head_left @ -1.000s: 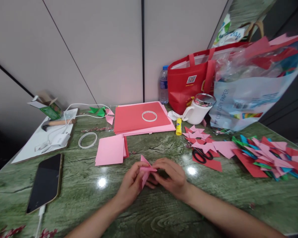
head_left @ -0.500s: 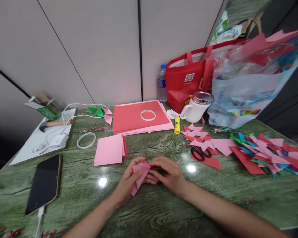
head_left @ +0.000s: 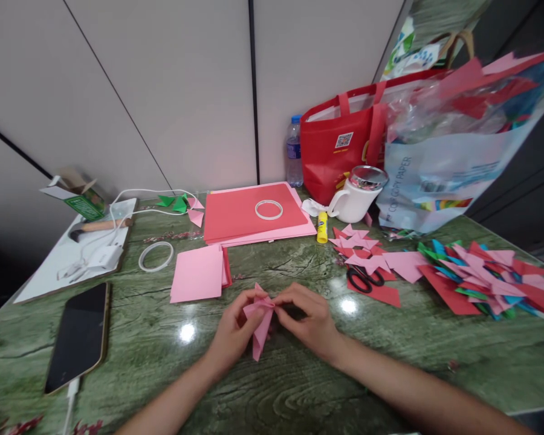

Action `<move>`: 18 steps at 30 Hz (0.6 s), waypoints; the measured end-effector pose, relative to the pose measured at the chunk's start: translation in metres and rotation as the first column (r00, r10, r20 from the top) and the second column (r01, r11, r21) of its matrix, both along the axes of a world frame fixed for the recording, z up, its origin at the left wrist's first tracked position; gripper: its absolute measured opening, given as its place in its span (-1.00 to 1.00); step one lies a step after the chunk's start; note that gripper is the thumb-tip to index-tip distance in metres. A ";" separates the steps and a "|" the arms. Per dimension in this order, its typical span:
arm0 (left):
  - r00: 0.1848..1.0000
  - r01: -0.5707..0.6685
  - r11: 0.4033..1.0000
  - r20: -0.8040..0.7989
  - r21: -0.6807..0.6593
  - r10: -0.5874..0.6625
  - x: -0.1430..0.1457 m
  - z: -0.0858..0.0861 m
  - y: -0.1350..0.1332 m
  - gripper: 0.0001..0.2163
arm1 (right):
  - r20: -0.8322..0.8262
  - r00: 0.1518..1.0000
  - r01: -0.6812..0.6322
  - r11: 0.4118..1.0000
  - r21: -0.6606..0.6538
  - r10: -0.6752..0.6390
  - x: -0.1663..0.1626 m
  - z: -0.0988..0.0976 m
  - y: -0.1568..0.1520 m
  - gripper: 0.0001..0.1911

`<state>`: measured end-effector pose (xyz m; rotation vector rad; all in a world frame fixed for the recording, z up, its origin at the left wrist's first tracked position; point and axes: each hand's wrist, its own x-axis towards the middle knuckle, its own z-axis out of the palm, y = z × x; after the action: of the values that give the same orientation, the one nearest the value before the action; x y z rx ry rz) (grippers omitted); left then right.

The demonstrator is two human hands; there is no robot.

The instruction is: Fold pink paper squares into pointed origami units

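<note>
A folded piece of pink paper [head_left: 263, 332] is held above the table between my two hands. My left hand [head_left: 236, 323] grips it from the left, thumb across its face. The fingertips of my right hand [head_left: 310, 317] pinch its upper right edge. Several creases show, and one narrow point hangs downward. Left of my hands lies a stack of square pink paper [head_left: 197, 275]. To the right, black-handled scissors [head_left: 365, 279] rest among red and pink paper scraps [head_left: 356, 241]; their blades are hidden.
Behind lie red sheets [head_left: 236, 211] with a tape roll [head_left: 269, 210] on top. A glue stick [head_left: 322, 228], white mug [head_left: 358, 199], bottle [head_left: 294, 154] and red bag [head_left: 333, 151] stand at the back. A phone [head_left: 78, 338] lies left; a colourful paper pile [head_left: 494, 278] lies right.
The pink paper has turned in my hands and its folds have shifted, with a point now rising at the top. My right fingertips have closed on its edge.
</note>
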<state>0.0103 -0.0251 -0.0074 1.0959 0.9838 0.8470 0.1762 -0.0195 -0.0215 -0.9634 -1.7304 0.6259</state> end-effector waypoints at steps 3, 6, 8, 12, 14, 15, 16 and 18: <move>0.999 -0.028 0.998 0.038 -0.053 0.030 -0.001 -0.002 0.002 -0.67 | -0.005 0.998 -0.069 0.988 -0.136 0.069 0.000 -0.001 0.002 -0.92; 0.997 -0.002 0.991 0.080 -0.131 0.013 -0.002 -0.004 0.003 -0.62 | -0.046 0.987 -0.164 0.935 -0.315 0.157 0.000 -0.003 0.004 -0.87; 0.996 0.021 0.986 0.084 -0.164 -0.008 -0.002 -0.005 0.003 -0.58 | -0.095 0.978 -0.208 0.906 -0.368 0.186 -0.001 -0.004 0.003 -0.88; 0.996 0.054 0.982 0.076 -0.180 -0.040 -0.002 -0.005 0.005 -0.56 | -0.218 0.966 -0.227 0.868 -0.442 0.141 -0.003 -0.006 0.002 -0.87; 0.995 0.087 0.981 0.064 -0.170 -0.077 -0.003 -0.004 0.006 -0.56 | -0.290 0.952 -0.241 0.831 -0.501 0.101 -0.004 -0.008 0.002 -0.86; 0.994 0.105 0.981 0.058 -0.164 -0.096 -0.003 -0.004 0.006 -0.55 | -0.326 0.942 -0.254 0.811 -0.527 0.083 -0.005 -0.008 0.003 -0.84; 0.992 0.120 0.980 0.055 -0.157 -0.112 -0.004 -0.004 0.007 -0.54 | -0.361 0.930 -0.268 0.793 -0.547 0.066 -0.005 -0.009 0.004 -0.83; 0.990 0.138 0.980 0.056 -0.145 -0.131 -0.005 -0.005 0.007 -0.51 | -0.418 0.908 -0.304 0.757 -0.578 0.046 -0.005 -0.009 0.006 -0.80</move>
<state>0.0054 -0.0183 -0.0127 0.9987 0.9087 0.6750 0.1716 -0.0137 -0.0308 -1.0359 -1.2685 1.4968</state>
